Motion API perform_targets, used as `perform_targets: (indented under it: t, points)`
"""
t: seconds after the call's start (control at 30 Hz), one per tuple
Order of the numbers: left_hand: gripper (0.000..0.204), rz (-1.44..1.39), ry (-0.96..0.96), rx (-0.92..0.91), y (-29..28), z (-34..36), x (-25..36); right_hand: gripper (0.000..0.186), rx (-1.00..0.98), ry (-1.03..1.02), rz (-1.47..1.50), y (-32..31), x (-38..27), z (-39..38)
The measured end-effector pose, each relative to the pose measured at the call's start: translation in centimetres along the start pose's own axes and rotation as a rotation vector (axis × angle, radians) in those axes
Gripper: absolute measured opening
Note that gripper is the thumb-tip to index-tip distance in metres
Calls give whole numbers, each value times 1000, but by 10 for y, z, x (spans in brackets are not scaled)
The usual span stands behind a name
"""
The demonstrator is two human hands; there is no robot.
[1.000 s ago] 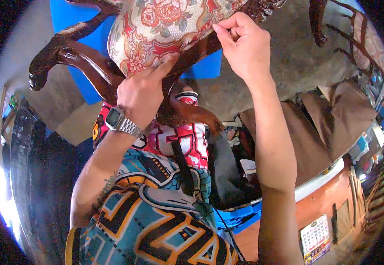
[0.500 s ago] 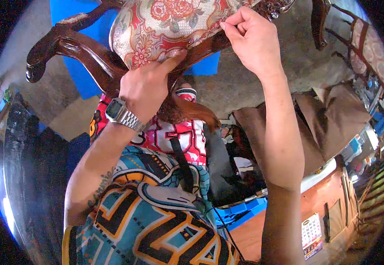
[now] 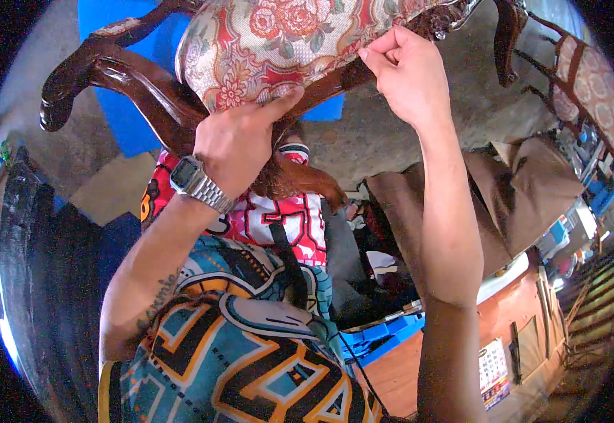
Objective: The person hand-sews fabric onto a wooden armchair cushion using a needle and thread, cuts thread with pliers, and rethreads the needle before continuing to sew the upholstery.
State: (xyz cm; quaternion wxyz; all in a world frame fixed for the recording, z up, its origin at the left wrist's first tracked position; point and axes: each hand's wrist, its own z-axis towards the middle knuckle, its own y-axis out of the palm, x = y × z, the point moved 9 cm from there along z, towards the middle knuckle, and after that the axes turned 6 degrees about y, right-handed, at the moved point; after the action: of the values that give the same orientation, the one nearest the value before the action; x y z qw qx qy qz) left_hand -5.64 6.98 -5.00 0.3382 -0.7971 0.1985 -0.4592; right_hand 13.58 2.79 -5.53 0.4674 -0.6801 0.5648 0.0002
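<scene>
A carved dark-wood chair lies across the top of the view, its seat covered in floral upholstery fabric of red, cream and grey. My left hand, with a metal watch on its wrist, is closed at the seat's lower edge. One finger stretches along the line where fabric meets wood; the others are mostly hidden. Farther right, my right hand pinches thumb and forefinger together close to the same fabric edge. Whatever sits in that pinch is too small to make out.
A blue sheet lies on the floor behind the chair. Brown cloth is draped at the right. Another upholstered chair stands at the far right. Under my left hand, a carved chair leg juts toward my lap.
My right hand has come slightly down, its pinch kept. The left hand stays at the seat edge. The whole view has shifted a little.
</scene>
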Motion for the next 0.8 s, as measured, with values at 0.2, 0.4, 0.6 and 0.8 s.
perform_targets:
  t: [0.2,0.4,0.6,0.8]
  points:
    - [50,11,-19,-16,-1,1,1,13,59,40,-53,-3,-9,-8]
    - [50,5,-82,-103,2,1,-2,11,109,76,-65,-5,-6,-9]
    - [45,-54,-80,-67,1,2,-4,13,43,101,78,9,10,-6]
    - [29,-525,89,230,-25,9,-14,12,-28,304,260,15,19,-12]
